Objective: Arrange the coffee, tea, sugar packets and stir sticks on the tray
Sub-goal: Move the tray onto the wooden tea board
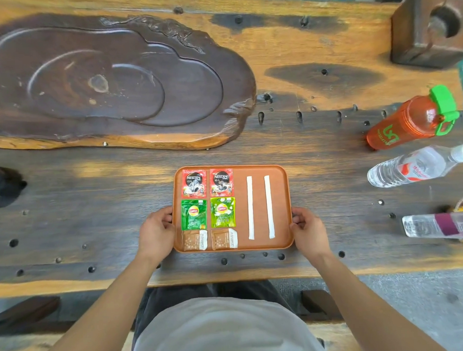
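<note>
Fingers: those of the left hand (156, 231) curl over the left rim of the tray (280, 199), those of the right hand (307, 231) over its right rim; each hand is closed on the edge, thumbs on top.
Head view, tray: orange-brown, shallow, lying flat on the wooden table (92, 198) just in front of the person.
Coffee: two red sachets (194, 183) (221, 182) side by side in the far left corner, both reading NESCAFÉ.
Tea: two green sachets (193, 214) (223, 212) directly below, each with a yellow Lipton badge.
Sugar packets: two brown-and-white ones (195, 240) (224, 239) along the near edge; their print is too small to read.
Stir sticks: two white paper-wrapped sticks (250, 207) (269, 206), parallel, apart, on the right half.
Handling: the tray looks stiff and light; both side rims are probably the best hold. Sachets are loose, thin and light, so they would likely slide if it tilts; keep it level.
Progress: everything appears arranged.
Other writing: the orange bottle (407, 123) carries green lettering I cannot make out; the clear water bottle (417, 167) has a red label, illegible.
</note>
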Motion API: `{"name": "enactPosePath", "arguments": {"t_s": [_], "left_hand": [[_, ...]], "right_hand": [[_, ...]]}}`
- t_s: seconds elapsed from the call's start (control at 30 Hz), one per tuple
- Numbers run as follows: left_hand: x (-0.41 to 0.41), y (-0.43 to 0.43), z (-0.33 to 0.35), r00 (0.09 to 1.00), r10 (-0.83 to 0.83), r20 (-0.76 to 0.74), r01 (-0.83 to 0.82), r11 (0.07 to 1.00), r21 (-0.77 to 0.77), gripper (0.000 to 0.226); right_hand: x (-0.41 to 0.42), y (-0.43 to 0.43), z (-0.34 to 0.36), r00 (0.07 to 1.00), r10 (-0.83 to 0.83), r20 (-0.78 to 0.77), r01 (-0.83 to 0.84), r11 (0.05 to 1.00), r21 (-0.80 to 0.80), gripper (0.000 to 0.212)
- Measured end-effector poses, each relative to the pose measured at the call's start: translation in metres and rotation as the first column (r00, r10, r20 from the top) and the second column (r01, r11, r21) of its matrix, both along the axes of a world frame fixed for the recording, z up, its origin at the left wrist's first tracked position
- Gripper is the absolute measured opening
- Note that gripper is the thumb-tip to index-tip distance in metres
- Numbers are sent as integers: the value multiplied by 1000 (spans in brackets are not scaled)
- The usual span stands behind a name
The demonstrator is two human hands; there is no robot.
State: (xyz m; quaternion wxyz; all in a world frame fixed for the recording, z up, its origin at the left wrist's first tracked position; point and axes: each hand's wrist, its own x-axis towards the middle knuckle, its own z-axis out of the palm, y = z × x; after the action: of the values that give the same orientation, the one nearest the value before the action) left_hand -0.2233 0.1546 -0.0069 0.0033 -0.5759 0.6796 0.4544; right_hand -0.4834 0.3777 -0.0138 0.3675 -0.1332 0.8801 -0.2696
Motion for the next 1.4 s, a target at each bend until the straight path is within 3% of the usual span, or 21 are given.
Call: {"name": "enactPosePath", "arguments": {"t_s": [0.23,0.7,1.0,1.4], "left_hand": [[28,-25,9,959,225,-174,-196,966,169,42],[44,-193,31,848,327,-416,-297,945,138,55],[8,-305,17,871,300,-390,-256,953,160,50],[-20,-350,7,916,196,-350,-148,976,158,48]], "right_hand": [[14,-19,26,998,-51,38,54,996,-74,38],[14,-195,59,999,30,-16,-33,971,-238,50],[-8,-313,35,996,-16,-90,-4,976,-218,57],[-19,-348,16,982,-28,-187,9,995,-102,63]]}}
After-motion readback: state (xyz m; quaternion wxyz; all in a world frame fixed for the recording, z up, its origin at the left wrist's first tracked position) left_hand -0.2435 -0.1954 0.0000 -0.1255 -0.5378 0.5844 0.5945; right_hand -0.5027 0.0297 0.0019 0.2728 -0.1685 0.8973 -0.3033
